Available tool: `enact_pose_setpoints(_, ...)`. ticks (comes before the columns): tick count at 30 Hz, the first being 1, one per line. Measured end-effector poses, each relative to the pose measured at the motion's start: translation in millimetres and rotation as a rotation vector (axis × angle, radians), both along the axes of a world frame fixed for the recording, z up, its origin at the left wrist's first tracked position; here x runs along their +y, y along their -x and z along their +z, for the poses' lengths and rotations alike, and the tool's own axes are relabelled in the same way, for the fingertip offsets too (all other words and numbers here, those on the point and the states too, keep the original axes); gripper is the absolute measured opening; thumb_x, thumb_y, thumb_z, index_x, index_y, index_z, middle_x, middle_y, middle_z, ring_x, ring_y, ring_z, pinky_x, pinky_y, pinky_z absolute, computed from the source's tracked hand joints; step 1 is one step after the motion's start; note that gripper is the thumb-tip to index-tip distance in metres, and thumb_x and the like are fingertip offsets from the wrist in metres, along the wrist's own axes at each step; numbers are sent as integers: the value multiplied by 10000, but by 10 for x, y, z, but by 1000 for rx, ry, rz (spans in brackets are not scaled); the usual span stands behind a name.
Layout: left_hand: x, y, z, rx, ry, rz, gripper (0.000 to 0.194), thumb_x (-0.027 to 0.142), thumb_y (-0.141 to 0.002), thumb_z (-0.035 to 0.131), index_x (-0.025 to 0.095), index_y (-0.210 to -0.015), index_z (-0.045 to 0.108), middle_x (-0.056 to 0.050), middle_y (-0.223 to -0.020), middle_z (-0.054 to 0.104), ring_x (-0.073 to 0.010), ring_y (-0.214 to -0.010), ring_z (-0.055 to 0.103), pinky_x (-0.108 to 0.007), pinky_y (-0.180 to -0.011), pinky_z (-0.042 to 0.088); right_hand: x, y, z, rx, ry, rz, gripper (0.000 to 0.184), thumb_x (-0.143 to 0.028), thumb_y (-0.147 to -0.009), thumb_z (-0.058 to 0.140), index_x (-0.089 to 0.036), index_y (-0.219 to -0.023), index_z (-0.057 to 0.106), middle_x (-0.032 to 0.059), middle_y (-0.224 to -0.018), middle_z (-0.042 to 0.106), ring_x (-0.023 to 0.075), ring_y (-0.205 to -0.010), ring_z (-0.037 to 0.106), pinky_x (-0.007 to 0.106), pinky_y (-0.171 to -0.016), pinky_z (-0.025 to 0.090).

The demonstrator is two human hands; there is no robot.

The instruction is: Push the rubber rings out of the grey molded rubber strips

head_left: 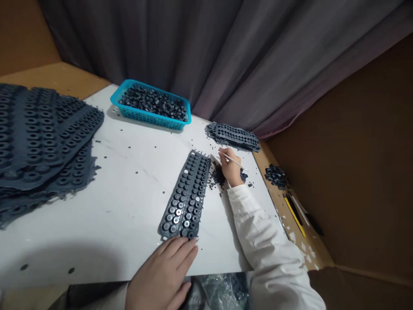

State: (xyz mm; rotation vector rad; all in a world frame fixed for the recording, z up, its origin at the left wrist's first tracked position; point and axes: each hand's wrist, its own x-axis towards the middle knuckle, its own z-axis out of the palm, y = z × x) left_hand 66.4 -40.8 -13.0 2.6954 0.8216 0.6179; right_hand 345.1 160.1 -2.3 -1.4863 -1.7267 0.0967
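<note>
The left hand (164, 269), fingers stretched flat, rests its fingertips on the near end of the studded grey sheet (185, 193), which lies on the white counter (135, 215). The right hand (231, 168), fingers curled around a thin white stick (238, 163), is just right of the sheet's far end, over small dark bits (217, 173). Beyond the sheet, to its left, stands a blue basket (153, 122) of dark pieces; beyond it, to its right, lies a perforated grey stack (234, 135). Well left of the sheet are larger ringed sheets (41, 137).
</note>
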Motion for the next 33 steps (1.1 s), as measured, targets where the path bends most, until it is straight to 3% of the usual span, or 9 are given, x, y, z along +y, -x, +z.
enact_pose_setpoints(3, 71, 125, 131, 36, 42, -86, 582, 132, -682, 541, 163, -1263, 522, -42, -1330, 564, -226, -1150, 570, -359, -882, 548, -351, 148, 156, 49, -36, 38, 188, -385, -890, 543, -211, -875, 612, 119, -1074, 684, 259, -983, 648, 401, -836, 515)
enact_pose_setpoints(6, 124, 272, 205, 44, 63, -167, 595, 131, -692, 546, 175, -1284, 501, -35, -1356, 539, -219, -1209, 530, -372, -950, 517, -882, 398, 234, 112, -21, 118, 96, -308, -863, 611, -227, -834, 654, 70, -845, 690, 216, -789, 646, 364, -706, 533)
enact_pose_setpoints(9, 129, 367, 149, 36, 70, -189, 612, 118, -710, 533, 185, -1316, 470, -33, -1386, 509, -228, -1252, 489, -414, -1010, 470, -1424, 693, 218, 235, 97, 307, 72, -226, -855, 625, -254, -866, 690, 37, -764, 690, 182, -677, 632, 329, -609, 531)
enact_pose_setpoints(13, 112, 382, 19, 73, 32, -198, 564, 99, -760, 510, 172, -1318, 470, -58, -1367, 528, -246, -1254, 485, -426, -1021, 457, -1891, 945, 141, 279, 155, 491, 195, -141, -832, 624, -251, -982, 682, 60, -814, 696, 182, -739, 640, 308, -623, 540)
enact_pose_setpoints(18, 95, 340, -7, 49, 37, -139, 508, 89, -787, 504, 145, -1291, 492, -106, -1341, 541, -257, -1255, 478, -416, -1012, 465, -2024, 947, 24, 190, 126, 534, 201, -109, -826, 615, -220, -990, 651, 78, -824, 677, 191, -768, 613, 322, -672, 527)
enact_pose_setpoints(24, 67, 331, 5, 9, 3, -84, 445, 121, -832, 484, 129, -1277, 498, -124, -1302, 565, -266, -1218, 509, -422, -964, 505, -2024, 915, -56, 73, 61, 539, 75, -167, -883, 577, -176, -932, 632, 77, -810, 648, 169, -772, 599, 300, -681, 520)
enact_pose_setpoints(29, 65, 343, -31, 14, 0, -80, 437, 141, -844, 489, 124, -1281, 493, -133, -1316, 548, -282, -1234, 491, -440, -968, 500, -2024, 896, -29, -151, 0, 557, 72, -142, -892, 557, -151, -931, 617, 163, -1156, 640, 236, -1121, 562, 396, -889, 529)
enact_pose_setpoints(33, 74, 341, -52, -3, 7, -90, 422, 142, -852, 491, 113, -1272, 493, -144, -1321, 541, -283, -1234, 488, -447, -979, 492, -2026, 869, -32, -208, -23, 586, 63, -132, -889, 570, -156, -932, 609, 148, -1199, 642, 222, -1157, 562, 390, -926, 527)
